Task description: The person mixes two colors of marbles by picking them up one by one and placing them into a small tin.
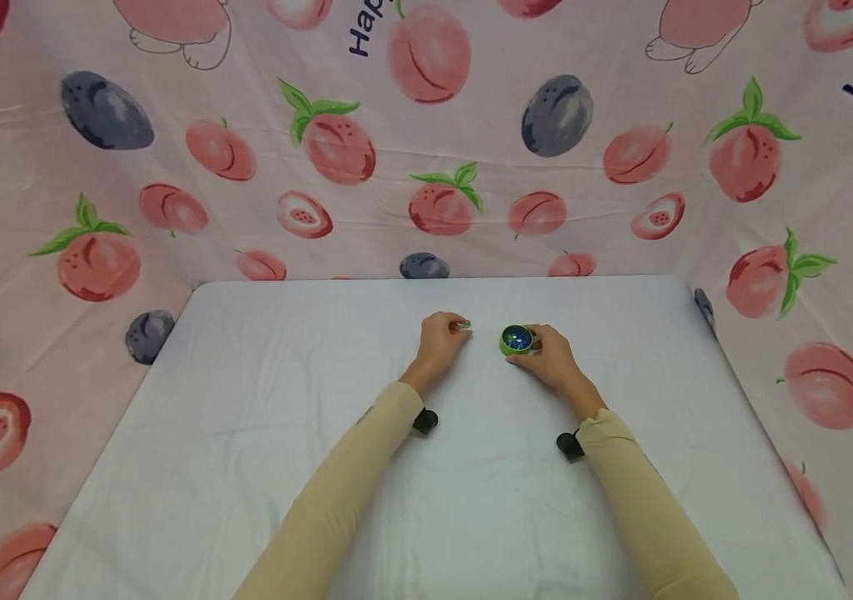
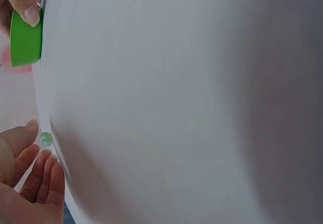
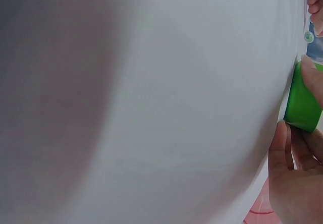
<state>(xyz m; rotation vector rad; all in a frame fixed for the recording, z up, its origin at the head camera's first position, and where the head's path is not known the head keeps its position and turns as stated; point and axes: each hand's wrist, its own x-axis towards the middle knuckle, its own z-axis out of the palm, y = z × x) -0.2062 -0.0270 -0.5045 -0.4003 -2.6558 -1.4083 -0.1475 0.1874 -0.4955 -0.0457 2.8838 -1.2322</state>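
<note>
My right hand (image 1: 552, 360) grips a small green cup (image 3: 303, 100), thumb on one side and fingers on the other. Its round mouth faces up in the head view and looks dark blue and glossy inside. To the left of the cup, my left hand (image 1: 441, 340) has its thumb and index finger bent toward each other. A small translucent green marble (image 2: 46, 139) shows at those two fingertips, and the other fingers are curled in. A short stretch of white cloth separates the marble from the cup.
White cloth covers the table (image 1: 246, 417), and both hands are toward its far side. Behind and beside it hangs a pink fruit-print curtain (image 1: 486, 125). Small black devices (image 1: 570, 447) sit at both wrists, by the beige sleeves (image 1: 336, 500).
</note>
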